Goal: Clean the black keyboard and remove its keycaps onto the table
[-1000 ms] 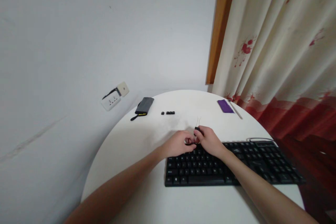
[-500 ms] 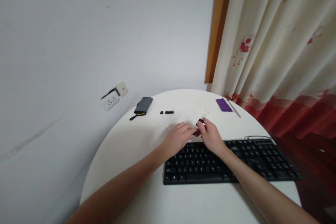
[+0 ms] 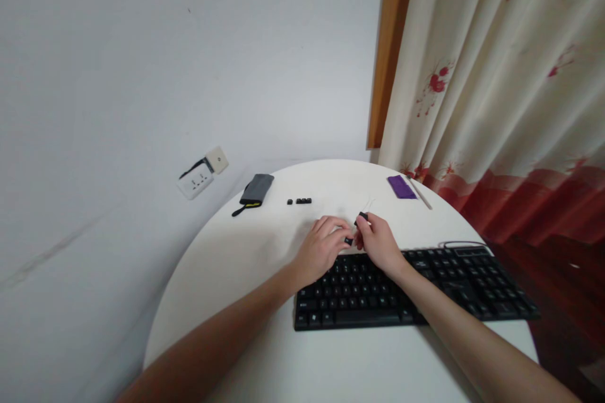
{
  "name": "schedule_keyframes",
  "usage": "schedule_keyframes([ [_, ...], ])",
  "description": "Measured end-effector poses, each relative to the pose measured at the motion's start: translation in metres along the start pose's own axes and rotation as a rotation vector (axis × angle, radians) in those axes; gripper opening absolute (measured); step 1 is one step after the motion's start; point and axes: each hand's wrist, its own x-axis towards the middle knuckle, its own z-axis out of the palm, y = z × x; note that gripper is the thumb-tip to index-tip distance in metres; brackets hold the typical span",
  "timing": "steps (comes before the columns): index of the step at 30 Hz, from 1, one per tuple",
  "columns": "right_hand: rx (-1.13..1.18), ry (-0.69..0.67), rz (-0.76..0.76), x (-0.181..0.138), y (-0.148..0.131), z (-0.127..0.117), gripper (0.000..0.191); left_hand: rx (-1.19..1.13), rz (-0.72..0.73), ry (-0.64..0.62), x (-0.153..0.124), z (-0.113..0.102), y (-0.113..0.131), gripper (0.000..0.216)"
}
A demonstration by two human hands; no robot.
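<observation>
A black keyboard [image 3: 425,289] lies across the near right of a round white table [image 3: 265,252]. Both of my hands meet just above its upper left corner. My left hand [image 3: 321,247] pinches a small black keycap [image 3: 348,240] with its fingertips. My right hand [image 3: 378,243] is closed round a small black-handled wire keycap puller [image 3: 362,216], whose thin wire loops point away from me. The keycap sits between the two hands, close to the puller.
Several loose black keycaps [image 3: 300,201] lie in a row further back. A grey pouch with a yellow edge [image 3: 255,190] sits at the back left, a purple cloth [image 3: 401,187] and a thin stick [image 3: 420,194] at the back right. Curtain [image 3: 496,94] hangs right; a wall socket [image 3: 198,175] left.
Both hands lifted slightly off the keyboard's top row and moved back. The puller came up with a keycap, and my left fingers now pinch that keycap.
</observation>
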Motion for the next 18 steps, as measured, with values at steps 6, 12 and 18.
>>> schedule_keyframes([
  [6, 0.061, 0.082, 0.08, 0.006, 0.001, -0.005, 0.031, -0.028, -0.093, 0.099, 0.02, -0.009, -0.035, 0.016],
  [12, 0.066, 0.08, 0.031, 0.007, 0.003, -0.006, 0.033, 0.244, -0.306, 0.003, 0.051, -0.004, -0.109, 0.02],
  [18, 0.073, 0.054, 0.012, 0.007, 0.003, -0.006, 0.035, 0.297, -0.364, -0.107, 0.042, 0.011, -0.141, 0.022],
])
